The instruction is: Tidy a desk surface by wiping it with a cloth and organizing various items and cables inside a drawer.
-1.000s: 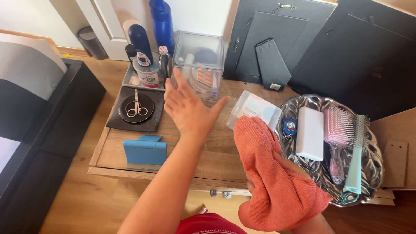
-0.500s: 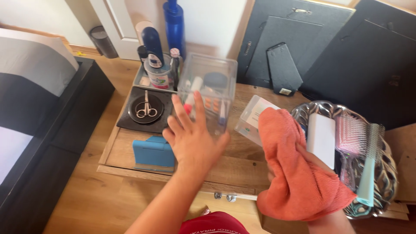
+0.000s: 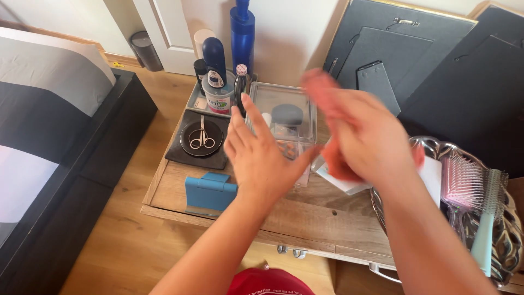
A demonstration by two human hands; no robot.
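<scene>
Where the wooden table (image 3: pixel 305 210) meets the floor on the left, a dark bed frame (image 3: pixel 82 180) with grey and white bedding runs alongside. On the table's left end: a blue phone stand (image 3: pixel 209 193) at the front edge, upright; behind it a black square tray (image 3: pixel 180 155) carrying a round black dish with small scissors (image 3: pixel 202 140) lying flat on it. Further back, a grey tray (image 3: pixel 195 102) holds a white jar, a dark roll-on bottle (image 3: pixel 214 54) and a small clear bottle; a tall blue bottle (image 3: pixel 242 33) stands against the wall behind. Left hand (image 3: pixel 262 155): open, fingers spread and pointing up, palm toward the clear plastic box (image 3: pixel 284 123); contact with the box wall cannot be confirmed, hand lies just in front of its left-front corner. Box stands mid-table, upright, small items visible inside, including a dark round lid. Right hand (image 3: pixel 363 139): motion-blurred, raised over the box's right side, closed around an orange cloth (image 3: pixel 335 164) that shows below the palm; exact finger grip cannot be told through the blur. White paper or packet (image 3: pixel 344 183) lies under the cloth. Far right: silver ornate tray (image 3: pixel 510 240) holding a white flat case (image 3: pixel 434 175), pink hairbrush (image 3: pixel 461 180), mint round brush (image 3: pixel 486 229). Dark picture frames (image 3: pixel 436 65) lean backs-out against the wall
</scene>
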